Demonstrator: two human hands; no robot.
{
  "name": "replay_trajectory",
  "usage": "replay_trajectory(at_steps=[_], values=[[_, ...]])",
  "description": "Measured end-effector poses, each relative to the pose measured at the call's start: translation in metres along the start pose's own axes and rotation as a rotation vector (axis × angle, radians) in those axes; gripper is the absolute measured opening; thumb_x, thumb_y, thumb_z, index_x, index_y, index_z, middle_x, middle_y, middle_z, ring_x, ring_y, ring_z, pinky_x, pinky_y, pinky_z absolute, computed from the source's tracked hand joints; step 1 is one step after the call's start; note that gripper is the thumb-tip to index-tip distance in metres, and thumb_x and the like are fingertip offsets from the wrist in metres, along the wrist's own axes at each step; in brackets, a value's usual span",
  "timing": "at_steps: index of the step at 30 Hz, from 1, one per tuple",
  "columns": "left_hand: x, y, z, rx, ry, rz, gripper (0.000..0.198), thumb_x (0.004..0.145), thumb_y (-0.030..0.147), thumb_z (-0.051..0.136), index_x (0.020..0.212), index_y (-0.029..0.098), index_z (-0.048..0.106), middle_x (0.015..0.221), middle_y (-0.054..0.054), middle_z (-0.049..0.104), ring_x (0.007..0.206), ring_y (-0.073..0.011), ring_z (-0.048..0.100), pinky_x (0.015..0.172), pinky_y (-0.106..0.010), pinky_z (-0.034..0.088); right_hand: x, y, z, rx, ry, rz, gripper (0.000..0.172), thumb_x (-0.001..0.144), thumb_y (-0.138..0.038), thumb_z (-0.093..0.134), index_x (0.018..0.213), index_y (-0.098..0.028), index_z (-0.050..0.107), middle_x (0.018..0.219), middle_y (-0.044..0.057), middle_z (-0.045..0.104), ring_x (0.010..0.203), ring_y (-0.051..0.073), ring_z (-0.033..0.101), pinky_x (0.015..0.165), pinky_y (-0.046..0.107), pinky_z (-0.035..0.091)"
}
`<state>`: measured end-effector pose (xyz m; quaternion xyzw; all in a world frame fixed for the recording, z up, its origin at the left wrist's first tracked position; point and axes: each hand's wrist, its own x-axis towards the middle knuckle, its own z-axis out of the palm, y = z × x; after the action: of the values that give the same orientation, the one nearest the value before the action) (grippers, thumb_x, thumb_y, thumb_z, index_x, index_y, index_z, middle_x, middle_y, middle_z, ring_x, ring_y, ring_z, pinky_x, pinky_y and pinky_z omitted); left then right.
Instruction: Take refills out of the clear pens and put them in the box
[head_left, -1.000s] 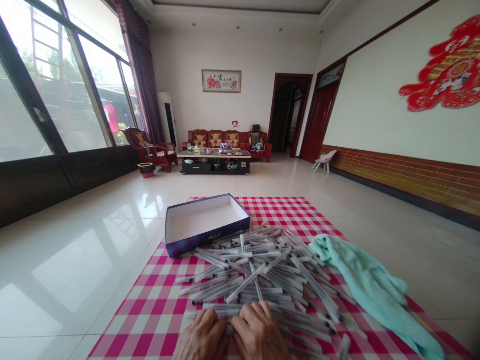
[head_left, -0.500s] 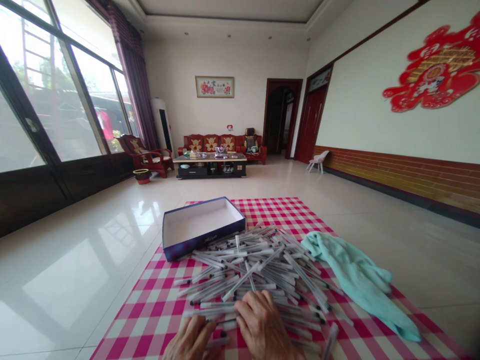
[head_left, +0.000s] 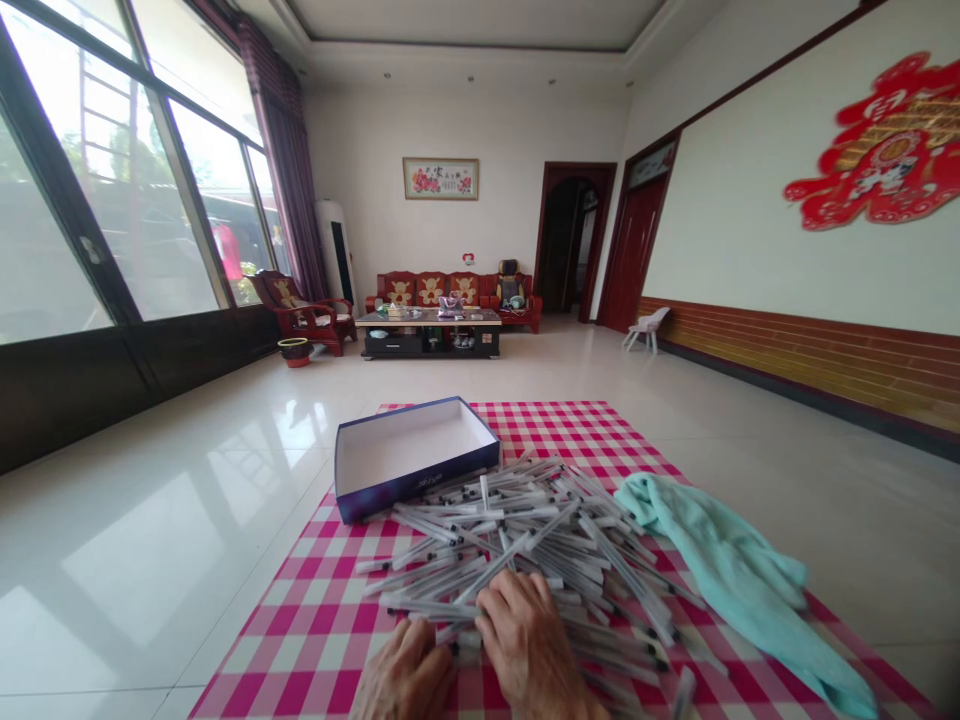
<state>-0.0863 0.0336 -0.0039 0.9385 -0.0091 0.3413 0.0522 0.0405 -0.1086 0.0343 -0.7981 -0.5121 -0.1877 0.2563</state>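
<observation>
A loose pile of pens (head_left: 517, 530) with clear, whitish barrels and black ends lies crisscrossed on a pink-and-white checked cloth (head_left: 300, 620). At the pile's near edge, my left hand (head_left: 409, 672) is closed, a pen's black end showing beside its thumb. My right hand (head_left: 525, 640) curls over the near pens just to the right, its fingers closed and their tips mostly hidden. Short lengths of pen show in the gap between both hands. Behind the pile on the left stands a shallow blue box (head_left: 420, 487) with a white inside.
A mint-green cloth (head_left: 720, 560) lies crumpled to the right of the pile. Shiny floor tiles surround the checked cloth. Farther back are a low table (head_left: 427, 335), a red wooden sofa (head_left: 517, 310), an armchair (head_left: 307, 310) and a small stool (head_left: 646, 328).
My left hand has moved slightly right and forward, nearer my right hand. My right hand stays over the near pens. The whole view has shifted a little.
</observation>
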Motion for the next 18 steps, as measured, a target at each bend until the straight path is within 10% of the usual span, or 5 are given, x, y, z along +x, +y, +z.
replay_trajectory(at_steps=[18], values=[[0.006, 0.000, -0.032, -0.042, 0.063, 0.002, 0.015, 0.094, 0.025, 0.050, 0.098, 0.023, 0.064, 0.082, -0.005, 0.064, 0.077, -0.0178, 0.065, 0.067, -0.025, 0.057, -0.027, 0.017, -0.008, 0.164, 0.113, 0.014, 0.015, 0.094, -0.012, 0.041, 0.096, -0.023, 0.051, 0.082, 0.002, 0.059, 0.073, 0.022, 0.053, 0.068, 0.034, 0.037]])
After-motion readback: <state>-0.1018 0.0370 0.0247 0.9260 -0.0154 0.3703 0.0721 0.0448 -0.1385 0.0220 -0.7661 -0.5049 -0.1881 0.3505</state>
